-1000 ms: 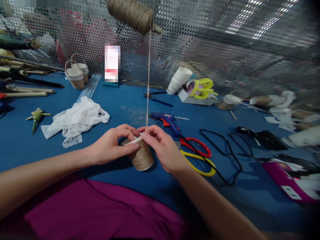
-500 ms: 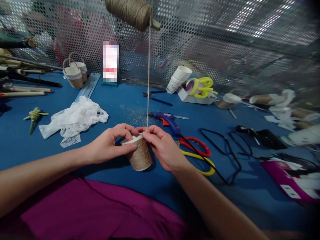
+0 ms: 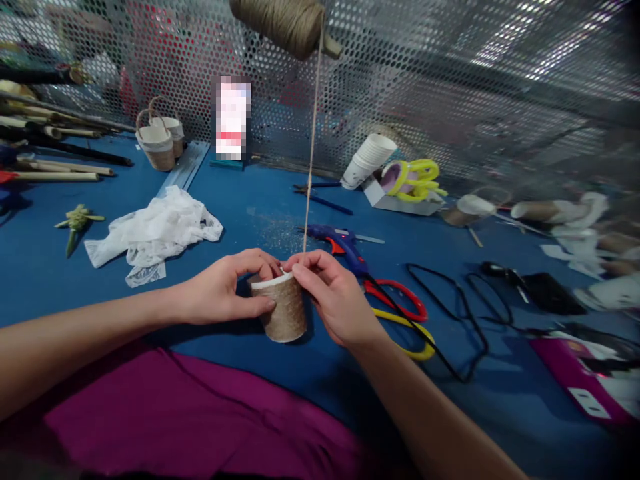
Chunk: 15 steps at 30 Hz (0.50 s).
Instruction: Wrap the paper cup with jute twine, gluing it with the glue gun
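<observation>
A small paper cup wrapped in brown twine, its rim white, is held between my two hands just over the blue table. My left hand grips its left side, the thumb on the outer wall and the fingers at the far rim. My right hand pinches at the right of the rim, where the twine strand comes down taut from a large twine spool on the mesh wall. The pinched end of the strand is hidden by the fingers.
Beyond my right hand lie a blue glue gun, scissors with red and yellow handles, and pliers. White lace lies at left, near finished little baskets. A purple power strip and black cable are at right.
The whole view has shifted, so things appear a little further right. My left thumb has slid down from the rim onto the cup's wall. Both hands still hold the cup.
</observation>
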Each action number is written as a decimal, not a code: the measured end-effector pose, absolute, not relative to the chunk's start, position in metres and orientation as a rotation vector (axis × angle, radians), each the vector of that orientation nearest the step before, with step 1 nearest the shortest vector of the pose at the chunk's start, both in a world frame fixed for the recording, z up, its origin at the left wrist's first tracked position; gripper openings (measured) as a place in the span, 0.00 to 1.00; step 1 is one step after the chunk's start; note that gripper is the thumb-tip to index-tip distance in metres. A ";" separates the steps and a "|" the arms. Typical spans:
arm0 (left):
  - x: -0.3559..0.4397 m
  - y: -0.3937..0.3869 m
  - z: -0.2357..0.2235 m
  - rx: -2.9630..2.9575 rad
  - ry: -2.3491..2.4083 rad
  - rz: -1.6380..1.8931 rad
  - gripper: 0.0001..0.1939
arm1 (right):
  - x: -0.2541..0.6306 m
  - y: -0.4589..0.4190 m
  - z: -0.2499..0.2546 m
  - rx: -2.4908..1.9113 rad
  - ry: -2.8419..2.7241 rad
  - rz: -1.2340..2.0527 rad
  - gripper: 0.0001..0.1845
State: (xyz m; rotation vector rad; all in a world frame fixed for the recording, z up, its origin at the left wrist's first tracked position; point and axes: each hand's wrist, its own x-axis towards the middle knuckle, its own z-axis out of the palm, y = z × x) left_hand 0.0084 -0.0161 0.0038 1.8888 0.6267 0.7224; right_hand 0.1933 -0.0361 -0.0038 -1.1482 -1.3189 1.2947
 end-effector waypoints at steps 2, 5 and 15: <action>0.007 -0.015 0.004 1.867 0.600 0.713 0.05 | 0.193 -0.036 -0.003 -1.137 -1.334 1.277 0.09; 0.006 -0.014 0.006 1.850 0.639 0.656 0.05 | 0.194 -0.037 -0.003 -1.129 -1.363 1.249 0.08; 0.019 -0.023 0.023 1.758 0.930 0.579 0.10 | 0.184 -0.045 0.008 -1.211 -1.575 1.052 0.07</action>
